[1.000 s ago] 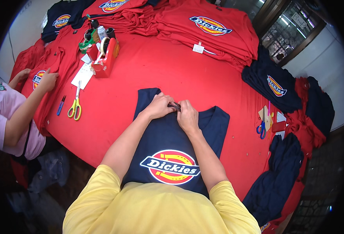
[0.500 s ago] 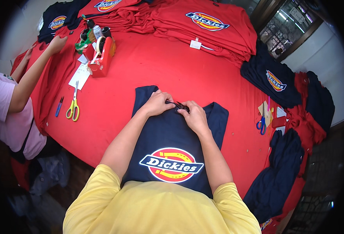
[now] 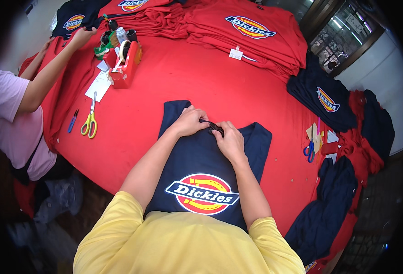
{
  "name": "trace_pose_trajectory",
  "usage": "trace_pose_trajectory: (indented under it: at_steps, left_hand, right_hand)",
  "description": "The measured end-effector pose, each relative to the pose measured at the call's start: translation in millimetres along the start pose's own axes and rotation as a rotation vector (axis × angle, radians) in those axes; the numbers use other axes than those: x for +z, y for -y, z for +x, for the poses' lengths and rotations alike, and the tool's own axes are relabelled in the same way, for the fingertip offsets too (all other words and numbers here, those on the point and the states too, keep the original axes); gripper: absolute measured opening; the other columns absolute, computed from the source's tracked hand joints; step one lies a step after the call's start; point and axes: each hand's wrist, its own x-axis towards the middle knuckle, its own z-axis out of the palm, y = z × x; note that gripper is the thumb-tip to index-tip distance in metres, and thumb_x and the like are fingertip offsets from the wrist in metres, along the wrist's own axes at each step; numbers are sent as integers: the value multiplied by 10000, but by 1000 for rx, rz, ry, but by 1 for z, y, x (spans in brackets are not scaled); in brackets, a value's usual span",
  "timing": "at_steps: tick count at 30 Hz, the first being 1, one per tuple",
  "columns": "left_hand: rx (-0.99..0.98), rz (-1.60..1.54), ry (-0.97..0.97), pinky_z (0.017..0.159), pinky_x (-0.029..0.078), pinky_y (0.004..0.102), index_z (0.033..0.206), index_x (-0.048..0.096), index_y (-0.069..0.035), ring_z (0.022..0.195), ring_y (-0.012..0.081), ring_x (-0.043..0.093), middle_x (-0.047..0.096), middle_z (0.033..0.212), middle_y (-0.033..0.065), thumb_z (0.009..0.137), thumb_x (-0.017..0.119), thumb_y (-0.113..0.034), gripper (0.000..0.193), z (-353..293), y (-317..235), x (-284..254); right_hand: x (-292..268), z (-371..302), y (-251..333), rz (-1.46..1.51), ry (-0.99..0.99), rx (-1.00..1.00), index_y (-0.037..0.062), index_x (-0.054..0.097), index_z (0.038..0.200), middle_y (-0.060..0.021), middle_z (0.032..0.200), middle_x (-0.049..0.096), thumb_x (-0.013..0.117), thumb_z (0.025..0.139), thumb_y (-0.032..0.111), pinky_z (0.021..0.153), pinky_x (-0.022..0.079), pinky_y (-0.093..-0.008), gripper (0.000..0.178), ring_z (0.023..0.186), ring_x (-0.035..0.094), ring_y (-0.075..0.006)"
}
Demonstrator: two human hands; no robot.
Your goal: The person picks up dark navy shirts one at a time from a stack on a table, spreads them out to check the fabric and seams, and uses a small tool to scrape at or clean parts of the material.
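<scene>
The work surface is a table (image 3: 146, 109) with a red cover. A red shirt stack (image 3: 210, 23) lies along its far side, the top shirt bearing a large printed logo. At the left edge stands a co-worker in a pink top (image 3: 16, 132), both arms raised, handling a red garment (image 3: 57, 109).

The navy shirt (image 3: 174, 169) lies flat on the table, directly in front of the person in the yellow shirt (image 3: 187, 242); its neckline points toward the far side. A navy garment stack (image 3: 322, 100) sits at the right end of the red stack. A crumpled navy garment (image 3: 324, 205) lies along the near right edge. The front of the navy shirt carries an oval emblem (image 3: 201, 206) in red and yellow, crossed by a navy band.

Both hands are at the neckline, just beside each other. The left hand (image 3: 192, 121) is pinched on the fabric, fingertips together. The right hand (image 3: 231, 139) is clamped on the neckline, thumb against the fingers. A dark strip (image 3: 216, 128) spans the gap; whether it is collar band or a separate item cannot be told.

A red tape dispenser (image 3: 123, 75) stands at the upper left. Nearer are yellow-handled scissors (image 3: 94, 124) and, to their left, blue snips (image 3: 72, 124). Blue-handled scissors (image 3: 309, 152) lie at the right. A white card (image 3: 235, 54) rests against the red stack.
</scene>
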Motion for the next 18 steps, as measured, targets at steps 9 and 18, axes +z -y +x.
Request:
trace_pose_trajectory:
  at_steps: [9,18]
  left_hand:
    - [-5,-8,-7,969,394,392,974,708,-31,1047,291,550,695,1003,124,788,696,-285,315,-2,-4,-3]
    - [11,16,-6,952,399,390,962,711,-49,1018,286,550,694,994,109,791,706,-301,305,0,0,0]
  right_hand:
    - [6,3,1,-51,-54,-78,42,648,1025,-135,959,651,660,868,165,724,520,-441,199,846,658,-349]
    - [9,1,0,-114,-95,-116,62,655,1009,-124,918,640,660,865,163,689,524,-430,176,801,661,-335]
